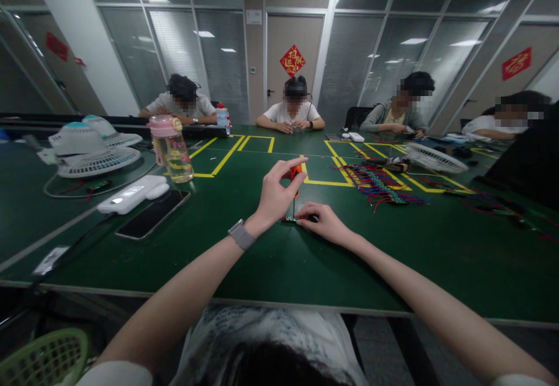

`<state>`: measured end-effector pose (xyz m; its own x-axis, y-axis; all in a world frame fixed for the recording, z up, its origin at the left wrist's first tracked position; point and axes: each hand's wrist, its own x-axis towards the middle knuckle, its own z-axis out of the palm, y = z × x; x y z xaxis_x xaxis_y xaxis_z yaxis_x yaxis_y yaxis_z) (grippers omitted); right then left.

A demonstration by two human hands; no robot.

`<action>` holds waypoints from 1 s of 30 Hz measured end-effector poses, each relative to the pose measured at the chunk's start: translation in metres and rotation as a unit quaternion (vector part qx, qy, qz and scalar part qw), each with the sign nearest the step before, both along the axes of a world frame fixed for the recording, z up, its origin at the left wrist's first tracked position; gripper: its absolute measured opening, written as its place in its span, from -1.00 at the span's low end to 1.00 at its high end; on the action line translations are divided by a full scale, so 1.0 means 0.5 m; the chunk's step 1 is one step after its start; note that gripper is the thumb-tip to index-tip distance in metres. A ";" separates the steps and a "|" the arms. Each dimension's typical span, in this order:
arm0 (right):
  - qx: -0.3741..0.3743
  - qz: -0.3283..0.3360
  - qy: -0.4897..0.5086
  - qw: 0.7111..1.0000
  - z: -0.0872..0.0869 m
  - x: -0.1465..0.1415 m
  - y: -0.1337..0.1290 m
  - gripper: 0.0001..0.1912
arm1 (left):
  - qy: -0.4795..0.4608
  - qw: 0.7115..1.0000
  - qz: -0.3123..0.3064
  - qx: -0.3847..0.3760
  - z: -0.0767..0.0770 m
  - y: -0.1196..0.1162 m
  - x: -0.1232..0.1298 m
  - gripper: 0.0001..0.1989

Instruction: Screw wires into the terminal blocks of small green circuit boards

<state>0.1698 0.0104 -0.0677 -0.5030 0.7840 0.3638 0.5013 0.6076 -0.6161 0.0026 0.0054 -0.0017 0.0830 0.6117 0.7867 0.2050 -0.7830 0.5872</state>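
Observation:
My left hand (pixel 279 188), with a grey-banded watch on its wrist, is closed around the orange handle of a screwdriver (pixel 297 172). Its index finger stretches out by the top of the handle. The thin dark shaft stands upright, its tip down at a small green circuit board (pixel 288 219) on the table. From the right, my right hand (pixel 322 220) pinches the board's edge between thumb and fingers. The exact contact of tip and board is too small to make out.
Further right lies a row of wired circuit boards (pixel 379 182). On the left are a phone (pixel 154 214), a white power strip (pixel 133 194), a pink-lidded bottle (pixel 171 150) and white fans (pixel 98 147). Several people sit across the green table (pixel 262 275).

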 end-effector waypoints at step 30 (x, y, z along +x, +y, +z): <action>-0.001 0.004 0.002 1.000 -0.005 0.002 0.004 -0.86 | 0.020 0.999 0.017 0.022 0.003 -0.005 -0.001 -0.73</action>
